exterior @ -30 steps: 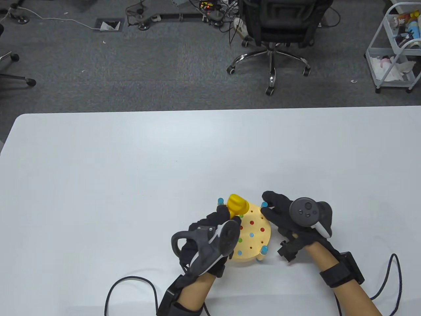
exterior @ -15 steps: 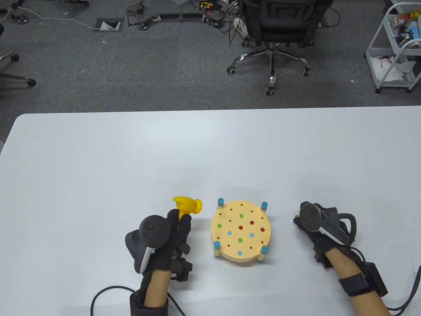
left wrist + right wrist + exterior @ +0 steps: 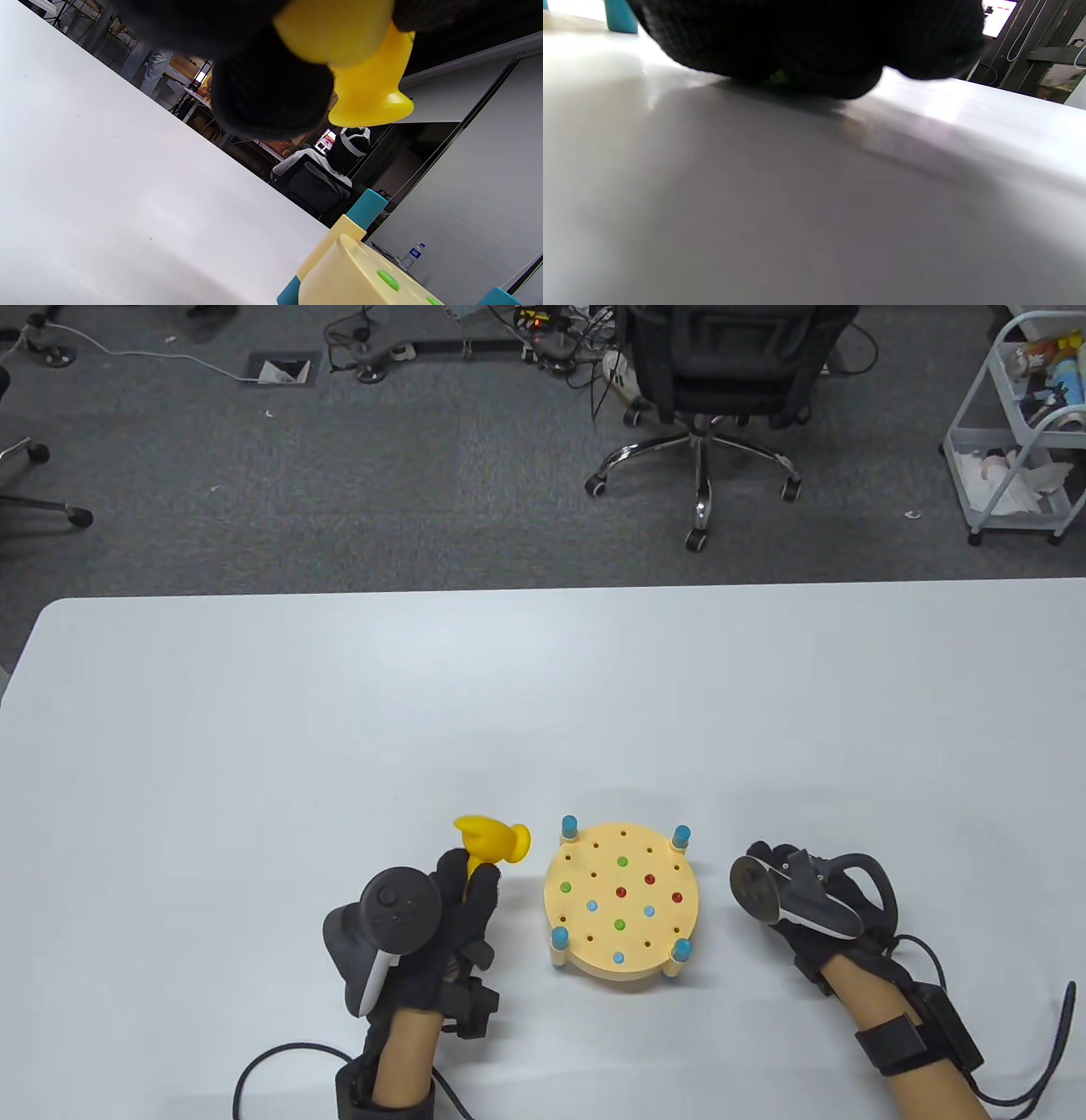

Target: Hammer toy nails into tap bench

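Looking down in the table view, we see the round cream tap bench [image 3: 622, 902] near the front edge of the white worktop [image 3: 339, 712], standing on blue-capped corner posts, w/ green, red and blue toy nails [image 3: 620, 892] seated in its top. Left hand [image 3: 433, 929] sits just left of the bench, apart from it, fingers curled round the handle of the yellow toy hammer [image 3: 492, 841]; hammer head points away from us, to the left of the bench's far-left post. Right hand [image 3: 806, 903] lies on the worktop to the right of the bench, not touching it. Its tracker hides the fingers, so its grip we can't tell here. An office chair [image 3: 704, 381] and a white cart [image 3: 1022, 424] stand on the grey floor beyond.

Left wrist view: gloved fingers [image 3: 271, 93] wrap the hammer handle, flared yellow head [image 3: 369, 84] sticking out past them; bench edge [image 3: 360, 275] w/ a green nail top at the bottom right.

Right wrist view: dark glove [image 3: 806, 38] fills the top, resting on the worktop. A tiny green speck shows under it, too small to identify. Whether the fingers hold anything, can't tell.
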Demonstrator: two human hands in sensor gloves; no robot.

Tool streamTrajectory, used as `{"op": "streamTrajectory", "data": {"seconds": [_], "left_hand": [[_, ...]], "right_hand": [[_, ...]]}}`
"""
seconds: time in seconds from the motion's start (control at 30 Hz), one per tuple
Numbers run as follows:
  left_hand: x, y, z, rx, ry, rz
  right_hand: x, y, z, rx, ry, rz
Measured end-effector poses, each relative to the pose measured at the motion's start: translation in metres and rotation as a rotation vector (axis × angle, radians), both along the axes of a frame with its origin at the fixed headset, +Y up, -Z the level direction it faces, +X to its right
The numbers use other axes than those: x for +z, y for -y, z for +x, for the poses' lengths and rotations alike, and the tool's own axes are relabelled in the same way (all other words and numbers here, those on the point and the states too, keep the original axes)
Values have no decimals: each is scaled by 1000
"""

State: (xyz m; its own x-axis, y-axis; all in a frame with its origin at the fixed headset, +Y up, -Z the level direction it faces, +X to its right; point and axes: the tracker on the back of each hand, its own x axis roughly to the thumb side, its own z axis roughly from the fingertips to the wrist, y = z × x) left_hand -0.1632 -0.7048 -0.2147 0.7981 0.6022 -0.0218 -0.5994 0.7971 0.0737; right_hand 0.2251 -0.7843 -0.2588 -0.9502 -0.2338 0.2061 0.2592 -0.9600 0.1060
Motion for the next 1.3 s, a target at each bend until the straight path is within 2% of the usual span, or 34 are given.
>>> {"op": "streamTrajectory", "data": {"seconds": [0.17,0.23,0.33,0.37,0.43,0.5,0.57,0.63,0.7,0.77,0.83,0.9,1.1,1.3], "left_hand": [[0,1,2,-12,15,-8],[-1,2,3,-13,20,-14],[-1,2,3,-13,24,-14],[-1,2,3,-13,28,-12],[-1,0,4,-14,35,-5],[0,-1,6,-21,44,2],[0,0,9,-32,55,2],[0,0,10,-35,58,-3],[0,1,8,-29,60,-12],[0,1,4,-5,47,-15],[-1,2,-2,25,32,-19],[-2,3,-5,42,20,-22],[-3,5,-8,51,20,-34],[-1,1,-9,56,17,-13]], "right_hand": [[-1,2,-2,122,0,35],[-2,-2,4,95,-9,63],[-1,-20,23,-234,21,132],[3,-35,30,-383,35,123],[11,-63,33,-652,14,204],[19,-89,24,-884,-31,226],[22,-112,-2,-988,-114,157],[22,-126,-34,-917,-190,73],[20,-136,-75,-700,-256,52],[16,-139,-111,-480,-319,41],[9,-136,-139,-339,-349,2],[2,-131,-158,-294,-339,-31],[-19,-111,-179,-214,-296,-99],[-24,-102,-182,-212,-282,-127]]}}
